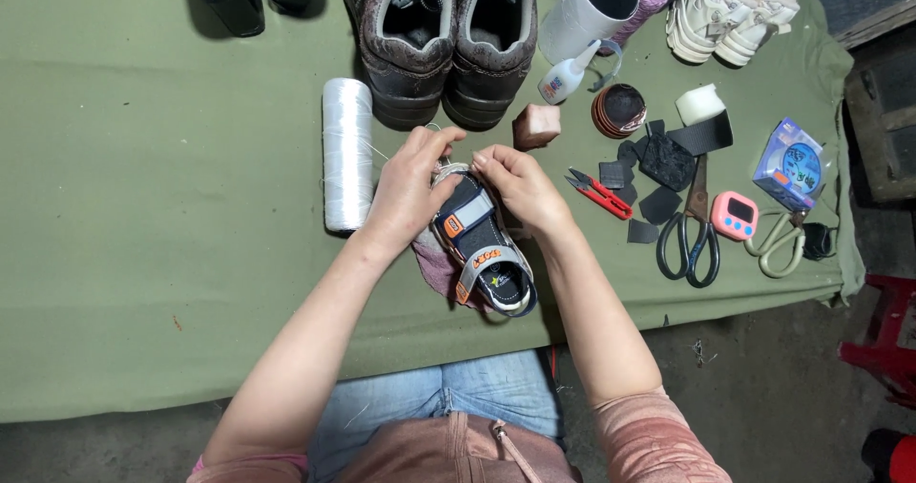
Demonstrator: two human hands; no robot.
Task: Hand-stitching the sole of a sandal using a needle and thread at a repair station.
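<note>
Both hands pinch a child's sandal point(482, 254) at its toe end. Left grip point(410, 192) and right grip point(520, 185) clamp together there, beside a white thread spool point(346, 154).

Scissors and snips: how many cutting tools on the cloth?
3: red thread snips right of the hands, dark-handled scissors further right, pale-handled pair near the cloth's right edge. Others may hide under the scraps.

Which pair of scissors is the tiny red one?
The small red thread snips, lying just right of the right hand. The big dark-handled scissors and the pale-handled ones lie farther right.
</note>
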